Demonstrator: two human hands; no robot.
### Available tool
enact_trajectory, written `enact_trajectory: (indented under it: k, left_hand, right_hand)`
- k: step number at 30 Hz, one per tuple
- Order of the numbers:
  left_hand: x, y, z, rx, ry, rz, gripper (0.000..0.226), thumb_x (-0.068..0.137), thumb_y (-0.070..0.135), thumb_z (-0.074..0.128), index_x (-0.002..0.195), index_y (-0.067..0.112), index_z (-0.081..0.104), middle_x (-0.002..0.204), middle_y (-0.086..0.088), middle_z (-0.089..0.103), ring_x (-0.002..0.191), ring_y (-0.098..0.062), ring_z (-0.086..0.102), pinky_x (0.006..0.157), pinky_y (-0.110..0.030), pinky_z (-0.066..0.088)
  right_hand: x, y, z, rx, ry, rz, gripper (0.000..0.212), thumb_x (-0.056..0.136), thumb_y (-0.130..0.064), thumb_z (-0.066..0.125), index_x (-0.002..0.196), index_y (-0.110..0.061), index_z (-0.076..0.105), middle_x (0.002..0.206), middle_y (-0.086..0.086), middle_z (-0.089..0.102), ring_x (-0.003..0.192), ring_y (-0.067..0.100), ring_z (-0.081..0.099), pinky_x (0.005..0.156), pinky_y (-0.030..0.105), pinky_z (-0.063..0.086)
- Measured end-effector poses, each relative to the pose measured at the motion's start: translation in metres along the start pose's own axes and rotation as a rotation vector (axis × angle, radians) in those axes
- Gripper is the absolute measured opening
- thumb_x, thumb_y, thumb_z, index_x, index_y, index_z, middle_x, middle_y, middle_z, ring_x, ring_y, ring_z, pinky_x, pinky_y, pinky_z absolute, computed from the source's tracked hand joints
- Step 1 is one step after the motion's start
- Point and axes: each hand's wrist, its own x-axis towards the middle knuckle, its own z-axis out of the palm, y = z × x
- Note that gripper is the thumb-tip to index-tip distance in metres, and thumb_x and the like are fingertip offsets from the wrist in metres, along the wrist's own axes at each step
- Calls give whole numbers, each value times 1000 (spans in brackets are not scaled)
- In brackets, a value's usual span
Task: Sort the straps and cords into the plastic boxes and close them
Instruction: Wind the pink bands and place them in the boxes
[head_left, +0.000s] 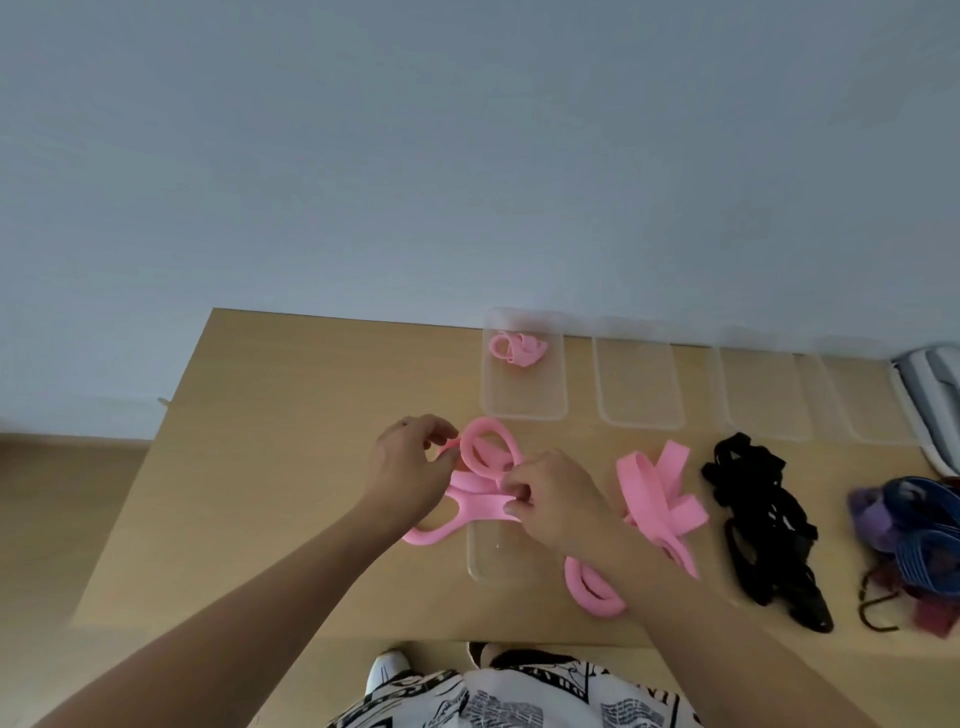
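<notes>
Both my hands work a pink strap (480, 457) above the wooden table (249, 467). My left hand (410, 467) pinches its loops on the left. My right hand (550, 499) grips the strap's flat band on the right. A clear lid (491, 556) lies flat under the strap. Behind it a clear plastic box (524, 400) holds one coiled pink strap (517, 349). More pink straps (660, 499) lie to the right, and another pink loop (592, 587) sits under my right forearm.
Three more clear boxes (641, 384) (763, 395) (872, 400) stand in a row along the wall. Black cords (763, 525) and a blue-and-purple strap pile (914, 535) lie at the right. A grey-white object (930, 395) sits at the far right edge.
</notes>
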Motion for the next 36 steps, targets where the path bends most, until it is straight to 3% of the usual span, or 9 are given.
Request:
enact_trajectory:
  k: [3,7,10,16,19,23,29,32,36]
  left_hand:
    - [-10,3,-8,0,-17,47,12,90,20,69,99,25,73,95,12,68,89,-7,59,71,-9,37]
    - [-27,3,-21,23,-50,54,21,87,13,65,103,25,73,99,10,68,91,-8,59,74,-20,40]
    - [-39,-2,-32,25,-57,63,20,86,14,66,100,27,72,98,12,67,91,-8,59,73,-19,39]
    - [-55,-5,-57,-5,-137,61,1,84,26,74,84,27,74,71,15,70,73,-2,65,61,-14,44]
    - [-63,0,-70,-63,-116,69,25,85,36,69,65,22,72,57,7,67,52,-6,54,51,-22,42]
    - [-72,13,-94,-277,-93,61,38,80,43,58,56,16,70,58,-6,68,54,-18,58,54,-29,44]
    - [-79,48,-122,-526,-391,248,25,83,37,62,106,33,74,108,8,73,93,-5,67,76,-28,56]
    - [-79,66,-132,-639,-349,269,58,76,46,73,130,41,52,130,15,59,106,-1,65,91,-38,58]
    - [-76,88,-142,-810,-371,328,81,77,37,82,145,45,39,135,15,56,110,-8,69,92,-41,59]
  right_hand:
    - [-4,-11,-8,-8,-5,38,22,82,-23,77,103,-19,75,96,1,70,85,18,58,72,28,45]
    - [-13,-22,-6,-448,-178,42,34,90,-26,65,124,-21,64,124,3,62,109,27,59,82,35,49]
    - [-23,-29,-1,-265,-108,99,38,90,-12,57,126,-21,68,136,3,60,114,26,60,91,37,52]
    - [-36,-66,-19,117,228,116,21,84,-12,71,102,-20,79,84,-14,70,71,4,60,66,19,43]
    - [-36,-97,-41,218,372,100,12,82,-17,78,90,-25,79,71,-29,60,70,-7,59,59,2,39]
    - [-46,-144,-73,385,553,42,29,83,-10,74,76,-38,72,74,-25,68,82,-11,62,69,1,44]
    - [-72,-186,-109,718,682,17,12,84,-14,74,80,-24,75,80,-6,75,79,12,72,70,30,59]
    - [-84,-193,-118,887,735,44,8,87,-15,74,81,-21,74,75,4,73,61,19,70,53,29,56]
    - [-94,-191,-132,1107,767,71,4,84,-13,76,83,-16,74,80,5,74,65,28,72,56,35,57]
